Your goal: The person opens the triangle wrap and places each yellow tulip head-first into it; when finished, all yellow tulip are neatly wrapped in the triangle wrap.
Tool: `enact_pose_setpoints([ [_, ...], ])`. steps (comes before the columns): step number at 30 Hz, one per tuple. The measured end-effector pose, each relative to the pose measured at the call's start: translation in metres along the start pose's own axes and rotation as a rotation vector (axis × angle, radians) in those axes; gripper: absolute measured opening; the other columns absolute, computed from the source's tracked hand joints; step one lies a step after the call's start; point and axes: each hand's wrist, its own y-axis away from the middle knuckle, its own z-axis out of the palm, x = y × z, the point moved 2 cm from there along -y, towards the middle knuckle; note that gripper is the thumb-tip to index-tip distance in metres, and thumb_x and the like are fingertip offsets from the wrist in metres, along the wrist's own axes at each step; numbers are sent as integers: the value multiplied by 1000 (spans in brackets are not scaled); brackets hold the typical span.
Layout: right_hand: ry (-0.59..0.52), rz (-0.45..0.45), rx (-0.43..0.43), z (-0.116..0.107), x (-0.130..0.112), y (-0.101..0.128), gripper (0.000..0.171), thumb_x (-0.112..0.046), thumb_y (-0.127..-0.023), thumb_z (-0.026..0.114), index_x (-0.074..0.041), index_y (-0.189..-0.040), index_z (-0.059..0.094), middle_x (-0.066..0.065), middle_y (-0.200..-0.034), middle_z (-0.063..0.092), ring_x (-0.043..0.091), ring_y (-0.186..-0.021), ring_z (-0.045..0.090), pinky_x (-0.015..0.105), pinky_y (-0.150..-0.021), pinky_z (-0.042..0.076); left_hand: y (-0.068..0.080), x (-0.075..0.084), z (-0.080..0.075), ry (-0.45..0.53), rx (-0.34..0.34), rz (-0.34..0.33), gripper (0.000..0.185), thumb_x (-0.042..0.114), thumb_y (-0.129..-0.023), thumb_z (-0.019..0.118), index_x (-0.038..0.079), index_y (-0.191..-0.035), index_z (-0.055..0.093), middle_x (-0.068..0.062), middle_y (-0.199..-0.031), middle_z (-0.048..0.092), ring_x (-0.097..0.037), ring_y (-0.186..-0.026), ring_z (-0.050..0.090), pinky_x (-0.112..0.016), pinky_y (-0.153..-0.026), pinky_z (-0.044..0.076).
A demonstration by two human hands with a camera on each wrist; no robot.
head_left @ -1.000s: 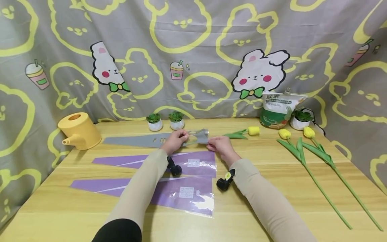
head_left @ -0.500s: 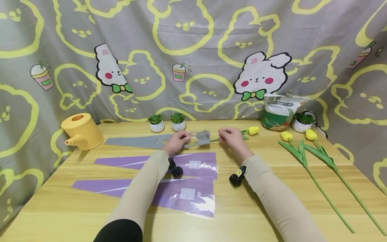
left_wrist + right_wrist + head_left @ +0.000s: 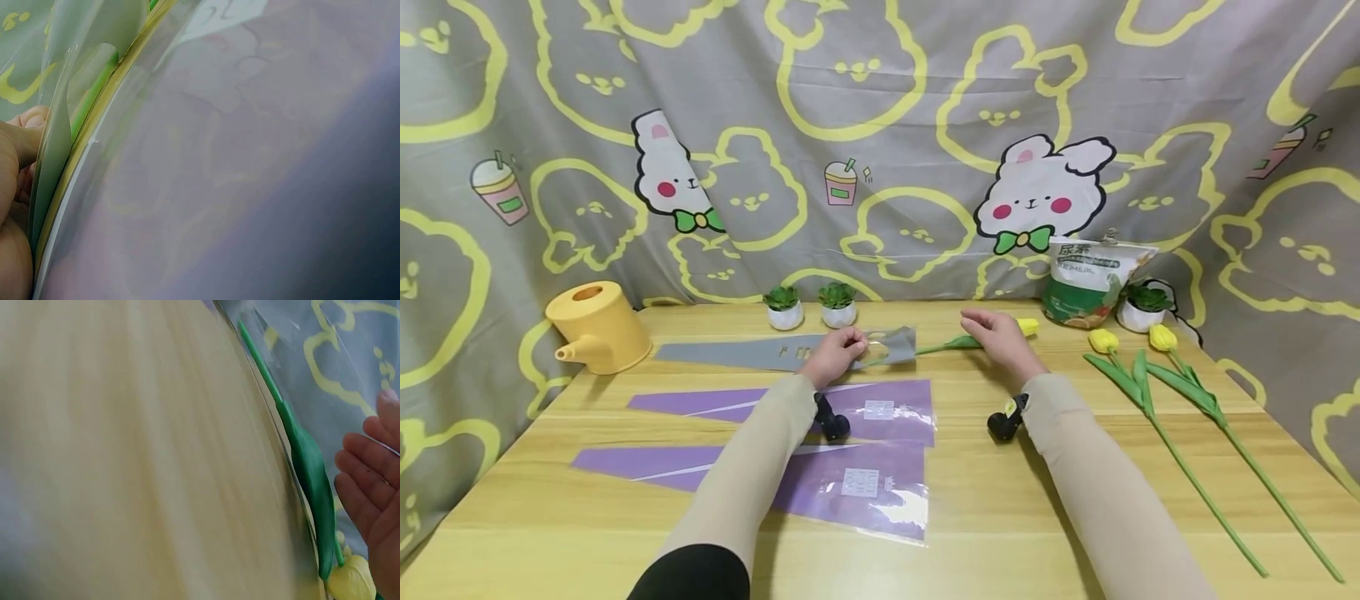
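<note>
Just above the middle of the frame, right hand [image 3: 1000, 336] open over the yellow tulip [image 3: 985, 337] lying left-to-right on the table [image 3: 985, 500], stem end pointing at the grey sleeve [image 3: 790, 352] pinched by the left hand [image 3: 835, 352].

Glossy clear plastic sleeve [image 3: 820, 351]; matt pale wood-grain table [image 3: 1000, 517]; smooth glossy purple film sleeves [image 3: 850, 483]; printed cloth backdrop [image 3: 880, 125].

Grey sleeve [image 3: 790, 350] flat, mouth open; yellow tulip [image 3: 1027, 327] lying just beside.
</note>
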Motion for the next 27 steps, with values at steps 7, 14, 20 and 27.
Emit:
enact_pose_setpoints([
  [7,214,-69,-156,-3,3,-6,54,-24,-96,50,-7,-144,30,18,-146,31,38,-134,27,50,-108,22,-1,-1,2,-50,-25,10,11,12,-93,53,5,-89,59,-6,-92,59,-21,-91,52,-35,-86,39],
  [14,363,-7,-329,5,3,-5,58,-23,-94,53,-5,-144,29,23,-144,33,41,-131,30,53,-107,23,2,0,4,-39,-7,-9,10,12,-93,54,4,-90,59,-7,-91,58,-21,-89,51,-34,-86,38],
  [20,483,37,-270,15,-2,-11,40,-14,-91,56,-1,-129,52,23,-131,49,40,-124,41,50,-102,32,0,2,3,-81,8,9,10,12,-94,53,4,-90,59,-7,-91,58,-21,-88,51,-35,-84,39],
  [27,443,66,-164,17,-4,-11,28,-10,-90,57,-3,-117,63,19,-121,58,36,-118,48,47,-100,36,1,4,2,-118,9,19,11,11,-94,52,4,-89,59,-8,-91,58,-21,-85,51,-35,-82,40],
])
